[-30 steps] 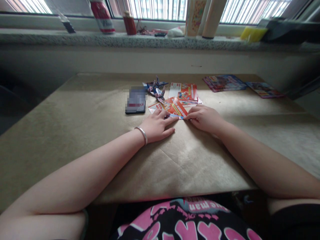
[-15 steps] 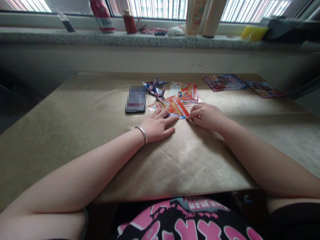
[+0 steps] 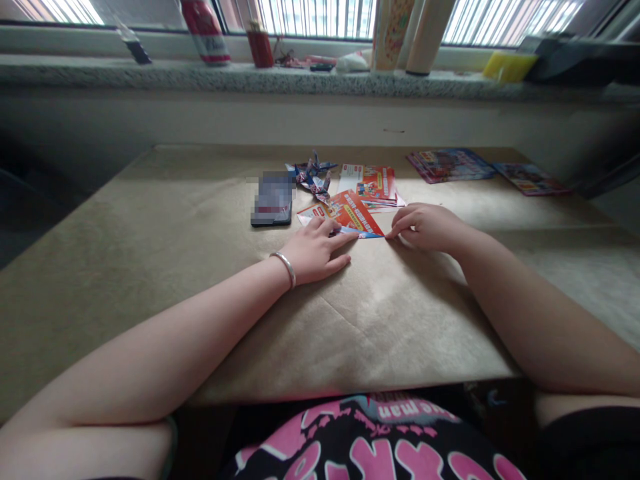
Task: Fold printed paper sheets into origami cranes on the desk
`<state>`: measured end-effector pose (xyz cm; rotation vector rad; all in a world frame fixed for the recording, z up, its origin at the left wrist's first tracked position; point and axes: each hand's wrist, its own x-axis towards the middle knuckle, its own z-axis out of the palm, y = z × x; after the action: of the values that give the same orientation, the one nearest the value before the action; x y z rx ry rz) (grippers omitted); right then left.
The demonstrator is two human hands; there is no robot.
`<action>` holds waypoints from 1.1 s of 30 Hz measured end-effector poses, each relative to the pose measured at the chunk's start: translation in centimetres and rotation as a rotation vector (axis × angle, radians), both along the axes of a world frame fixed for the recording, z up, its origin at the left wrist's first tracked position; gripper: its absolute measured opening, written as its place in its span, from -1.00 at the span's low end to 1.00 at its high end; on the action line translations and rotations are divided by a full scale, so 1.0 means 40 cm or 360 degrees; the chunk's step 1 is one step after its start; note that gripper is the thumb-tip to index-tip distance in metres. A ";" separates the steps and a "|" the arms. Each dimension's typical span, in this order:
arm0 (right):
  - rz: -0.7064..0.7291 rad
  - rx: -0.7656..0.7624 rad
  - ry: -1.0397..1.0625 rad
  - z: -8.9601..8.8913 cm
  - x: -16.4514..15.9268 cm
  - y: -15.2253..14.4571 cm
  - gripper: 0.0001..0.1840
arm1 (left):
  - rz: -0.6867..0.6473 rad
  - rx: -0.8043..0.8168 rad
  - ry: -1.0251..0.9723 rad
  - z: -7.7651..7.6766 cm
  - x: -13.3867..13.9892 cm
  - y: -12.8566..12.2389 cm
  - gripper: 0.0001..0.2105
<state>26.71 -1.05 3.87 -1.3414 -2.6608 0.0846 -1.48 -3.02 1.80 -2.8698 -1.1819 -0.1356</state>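
Observation:
A printed orange and white paper sheet (image 3: 345, 210) lies on the table with a narrow blue-white folded strip along its near edge. My left hand (image 3: 315, 250) rests flat on that strip, fingers spread and index finger stretched along the fold; a silver bangle is on the wrist. At the fold's right end, the fingertips of my right hand (image 3: 424, 227) are drawn together and touch the sheet's pointed corner. The other fingers of that hand are curled. Just beyond the sheet are folded paper figures (image 3: 316, 179) in blue and purple and a stack of similar orange sheets (image 3: 375, 181).
A dark phone-like object (image 3: 271, 200), partly pixelated, lies left of the paper. Colourful printed sheets (image 3: 450, 165) lie at the back right, another bundle (image 3: 533, 179) beside them. On the granite sill (image 3: 300, 80) stand a can (image 3: 206, 33), a red container (image 3: 260, 47) and tall cylinders.
My right hand has slid a little to the right along the fold, out to the sheet's corner, showing more of the blue strip. My left hand stays in place.

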 end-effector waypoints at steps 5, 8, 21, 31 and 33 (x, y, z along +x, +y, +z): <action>-0.0105 0.0043 0.0201 -0.020 -0.002 -0.002 -0.64 | -0.0002 -0.0001 -0.0002 0.000 -0.001 0.001 -0.49; 0.0000 0.0172 0.0325 -0.034 -0.035 -0.014 -0.63 | -0.0006 0.0004 0.0004 0.000 0.000 0.003 -0.49; 0.0132 0.0289 -0.0066 -0.025 -0.120 -0.055 -0.65 | -0.0139 0.0071 0.0093 -0.003 -0.004 0.008 -0.40; 0.0052 0.0230 -0.0164 -0.011 -0.131 -0.059 -0.62 | -0.0156 0.0099 0.0123 0.004 -0.007 0.011 -0.49; 0.0051 0.0248 -0.0150 -0.012 -0.130 -0.057 -0.63 | -0.0182 0.0107 0.0137 0.008 -0.009 0.014 -0.50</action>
<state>21.53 -3.34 3.39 -1.2846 -2.7011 -0.1827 -1.84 -2.47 2.13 -2.8532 -0.9800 -0.0529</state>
